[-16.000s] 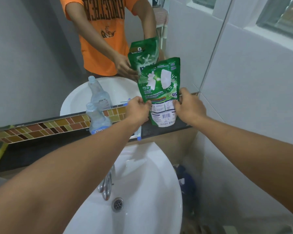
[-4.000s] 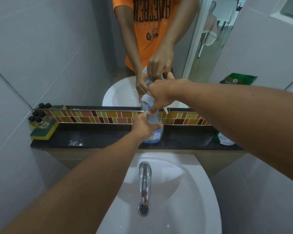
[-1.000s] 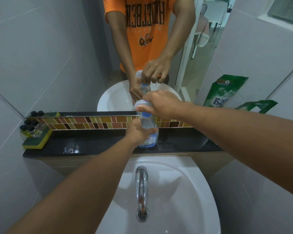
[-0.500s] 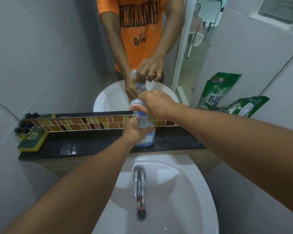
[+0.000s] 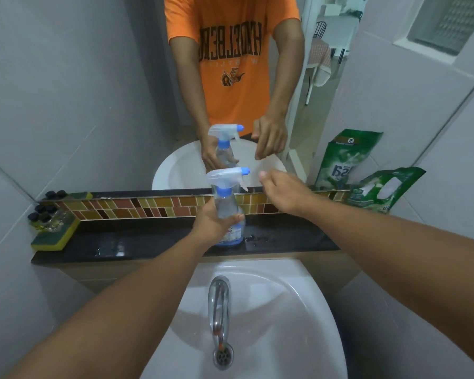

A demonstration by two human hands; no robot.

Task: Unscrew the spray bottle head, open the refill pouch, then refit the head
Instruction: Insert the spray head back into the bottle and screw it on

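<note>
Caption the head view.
Left hand grips clear plastic spray bottle on black ledge; open right hand beside its head.

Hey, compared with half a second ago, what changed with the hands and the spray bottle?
The right hand has let go of the spray head and pulled away to the right, fingers open, so the whole head now shows. The left hand still grips the spray bottle, which stays upright on the black ledge. The green refill pouch still leans at the right.
</note>
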